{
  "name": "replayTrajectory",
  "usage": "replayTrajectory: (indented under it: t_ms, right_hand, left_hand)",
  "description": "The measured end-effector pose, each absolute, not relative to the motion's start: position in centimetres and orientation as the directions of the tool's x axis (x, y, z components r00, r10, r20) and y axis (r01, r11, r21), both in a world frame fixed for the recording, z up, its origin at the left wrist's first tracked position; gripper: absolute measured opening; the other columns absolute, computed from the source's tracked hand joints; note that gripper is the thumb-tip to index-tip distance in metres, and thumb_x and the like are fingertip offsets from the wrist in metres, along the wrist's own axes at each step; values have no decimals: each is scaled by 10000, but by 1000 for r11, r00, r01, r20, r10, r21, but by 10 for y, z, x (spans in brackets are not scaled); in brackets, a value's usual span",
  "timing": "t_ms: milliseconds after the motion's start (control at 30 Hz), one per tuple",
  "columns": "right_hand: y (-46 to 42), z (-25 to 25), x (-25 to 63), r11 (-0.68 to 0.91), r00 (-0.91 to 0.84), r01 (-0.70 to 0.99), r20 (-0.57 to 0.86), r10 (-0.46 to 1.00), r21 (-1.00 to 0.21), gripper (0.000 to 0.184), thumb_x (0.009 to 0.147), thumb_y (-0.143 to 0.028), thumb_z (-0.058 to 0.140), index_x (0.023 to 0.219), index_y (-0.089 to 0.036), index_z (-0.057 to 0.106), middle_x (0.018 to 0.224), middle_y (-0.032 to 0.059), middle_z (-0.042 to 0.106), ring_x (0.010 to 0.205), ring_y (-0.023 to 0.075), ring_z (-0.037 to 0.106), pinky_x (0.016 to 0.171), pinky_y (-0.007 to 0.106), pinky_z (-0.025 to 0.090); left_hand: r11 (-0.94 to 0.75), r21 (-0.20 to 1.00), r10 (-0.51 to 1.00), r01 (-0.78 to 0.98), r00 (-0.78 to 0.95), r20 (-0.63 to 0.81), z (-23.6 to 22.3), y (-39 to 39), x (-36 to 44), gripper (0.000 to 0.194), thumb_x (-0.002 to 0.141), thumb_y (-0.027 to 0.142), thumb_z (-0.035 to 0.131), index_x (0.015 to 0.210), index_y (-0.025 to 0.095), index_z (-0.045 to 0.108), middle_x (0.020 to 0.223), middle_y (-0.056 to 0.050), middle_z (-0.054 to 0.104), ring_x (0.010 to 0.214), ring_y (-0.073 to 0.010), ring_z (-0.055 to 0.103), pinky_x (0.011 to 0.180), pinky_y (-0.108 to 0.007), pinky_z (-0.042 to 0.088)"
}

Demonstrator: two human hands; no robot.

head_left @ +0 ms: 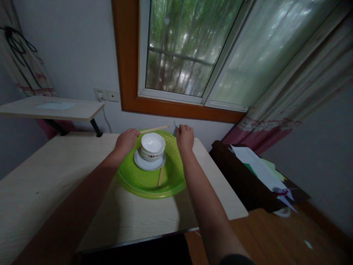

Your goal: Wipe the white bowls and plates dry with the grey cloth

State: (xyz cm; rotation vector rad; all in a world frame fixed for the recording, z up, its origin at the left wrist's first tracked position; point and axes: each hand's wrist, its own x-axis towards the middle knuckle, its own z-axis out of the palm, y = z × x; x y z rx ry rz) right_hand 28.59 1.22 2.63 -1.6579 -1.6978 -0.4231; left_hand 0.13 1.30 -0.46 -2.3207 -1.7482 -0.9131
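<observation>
My left hand (127, 141) is closed round the end of a pair of chopsticks (154, 129), which point right over the far rim of a round green plastic basket (146, 194). My right hand (185, 138), at the basket's far right rim, is closed on a small pale object (176, 125); the fingers hide most of it, so its kind does not show. Inside the basket, a stack of white bowls (153, 143) sits on a white plate (149, 166). More chopsticks (160, 177) stick out from beside the plate toward me.
The basket stands on a pale wooden table (149, 221), close to the wall and window (190, 48). A raised shelf (52, 108) is at the left. To the right, beyond the table's edge, a dark brown piece of furniture (237, 176) carries papers (259, 167).
</observation>
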Motion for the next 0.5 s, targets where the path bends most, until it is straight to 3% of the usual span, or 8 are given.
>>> replayTrajectory:
  t_ms: [167,333,500]
  right_hand:
    - [2,33,269,301,-87,941,749,657,-155,284,972,-316,533,1204,-247,681,1189,119,595,1065,290,438,926,424,402]
    - [-2,30,247,500,-363,865,637,679,-39,343,999,-383,506,1306,-298,632,1183,97,586,1047,267,443,923,390,407]
    - [-4,22,232,666,-565,746,542,622,12,460,996,-426,508,1393,-197,541,1201,98,602,1073,248,470,950,355,418]
  left_hand:
    - [-484,247,809,839,322,491,-7,10,7,356,994,377,366,936,201,669,972,-86,709,898,-213,644,787,-318,469]
    - [-593,229,761,772,445,473,-7,10,11,321,990,341,408,955,174,680,1001,-106,704,957,-222,638,853,-329,468]
    - [-621,229,746,749,476,466,-13,16,8,321,995,334,410,996,151,674,1011,-121,705,956,-232,636,864,-350,468]
